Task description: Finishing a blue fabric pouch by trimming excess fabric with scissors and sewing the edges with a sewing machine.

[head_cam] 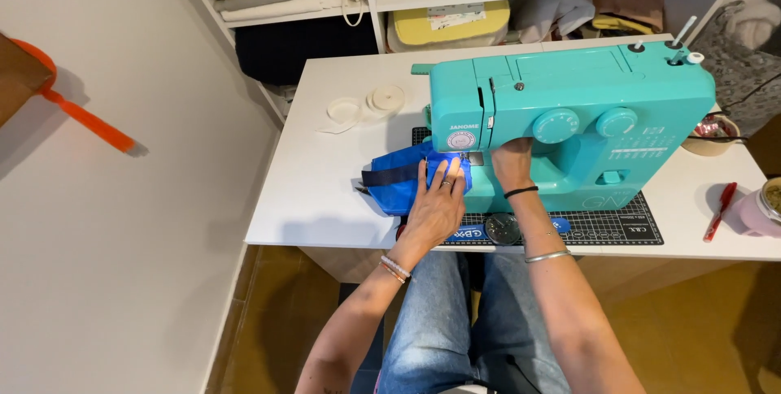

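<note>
1. Head view, frame centre: left hand (pixel 438 199) flat, fingers spread, pressing bright blue folded fabric (pixel 399 182) on white table (pixel 317 191);
2. Right hand (pixel 512 162) under turquoise plastic sewing machine (pixel 569 109); grip cannot be told.

right hand (pixel 512 162): fingertips hidden under the sewing machine (pixel 569 109) arm
needle: too small to tell
pink cup (pixel 761 211): cut off by right edge

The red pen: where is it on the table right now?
In the head view, the red pen lies at the white table's far right edge, right of the teal sewing machine and beside a pink cup.
</note>
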